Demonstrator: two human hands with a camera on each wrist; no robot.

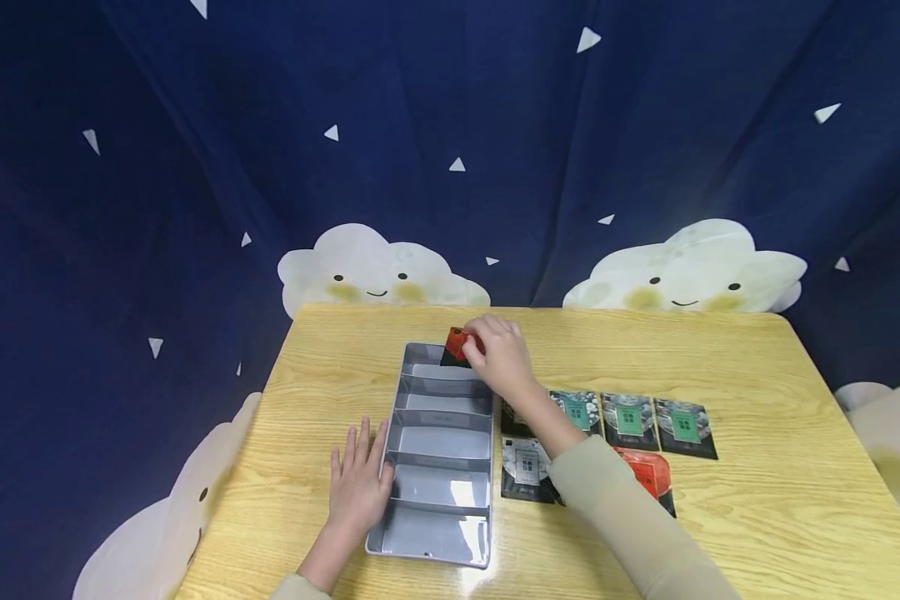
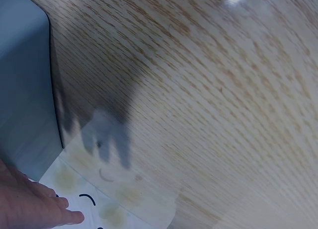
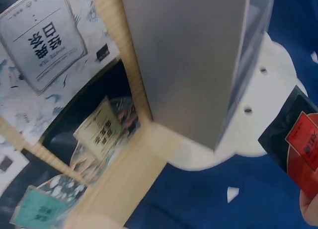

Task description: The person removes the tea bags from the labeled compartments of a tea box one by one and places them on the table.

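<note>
My right hand (image 1: pixel 501 354) pinches a red and black tea packet (image 1: pixel 456 343) over the far compartment of a grey divided tray (image 1: pixel 441 442). In the right wrist view the packet (image 3: pixel 298 134) stands out from the fingertips, beyond the tray's wall (image 3: pixel 184 55). My left hand (image 1: pixel 362 483) lies along the tray's left side with fingers straight and the thumb at the rim. The left wrist view has only part of that hand (image 2: pixel 30 201) beside the tray wall (image 2: pixel 25 80).
Right of the tray, packets lie flat in two rows: green-labelled ones (image 1: pixel 630 421) behind, a white-labelled one (image 1: pixel 525 467) and a red one (image 1: pixel 645 473) in front. My right forearm covers some of them. A dark blue curtain (image 1: pixel 450 100) hangs behind the wooden table (image 1: pixel 780 500).
</note>
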